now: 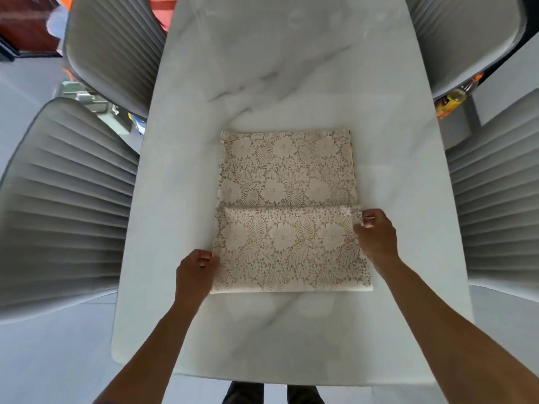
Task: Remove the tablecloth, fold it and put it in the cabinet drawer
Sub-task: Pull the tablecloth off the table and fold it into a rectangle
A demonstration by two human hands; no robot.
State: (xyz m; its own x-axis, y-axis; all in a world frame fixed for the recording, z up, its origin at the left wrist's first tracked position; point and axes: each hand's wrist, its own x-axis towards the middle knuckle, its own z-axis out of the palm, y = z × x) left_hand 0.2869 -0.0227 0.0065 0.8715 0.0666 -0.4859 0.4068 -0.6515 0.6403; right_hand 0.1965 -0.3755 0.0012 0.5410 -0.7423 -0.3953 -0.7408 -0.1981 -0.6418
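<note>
A marble bench [262, 68] carries the half-folded tablecloth [287, 176]. Its near flap is pinched by left hand [196, 268] and right hand [376, 234]; unevenly carried corners could skew the fold.

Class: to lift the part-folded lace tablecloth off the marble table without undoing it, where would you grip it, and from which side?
Probably grip the tablecloth at its two short side edges, coming in from left and right, thumbs on top. The doubled near flap ends there, so pinching holds all layers together.

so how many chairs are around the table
4: near-left chair, far-left chair, near-right chair, far-right chair, all flanking the marble table. More may sit out of view at the ends.
</note>
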